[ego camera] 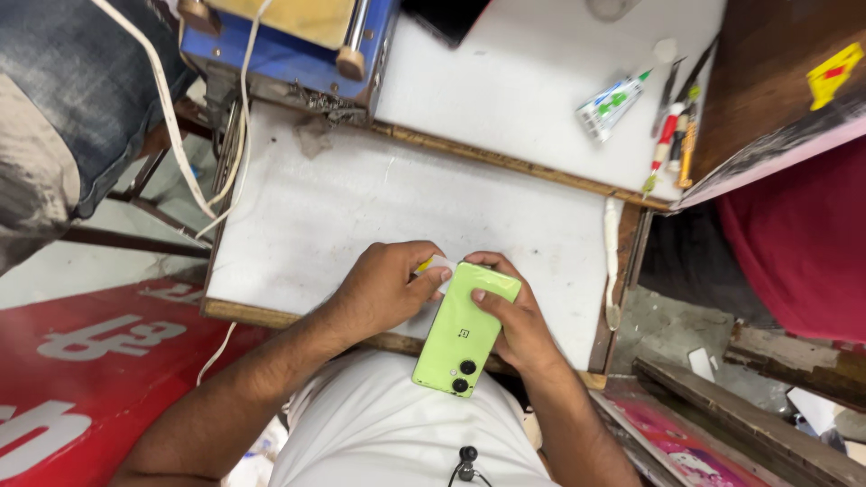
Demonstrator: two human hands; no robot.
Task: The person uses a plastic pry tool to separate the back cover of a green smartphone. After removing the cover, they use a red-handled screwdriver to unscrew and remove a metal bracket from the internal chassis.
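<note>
Lime-green phone (465, 329), back up, tilted

Glue tube (612, 104), screwdrivers (675, 135), blue machine (287, 52)

One green phone (463, 332), two hands, one glue tube (612, 104), one blue machine (289, 50) and about four slim tools (675, 135) are in view.

i see the phone (462, 332) between my hands, over the table's (361, 207) near edge; glue tube (611, 101) and tools (675, 126) lie far right.
</note>
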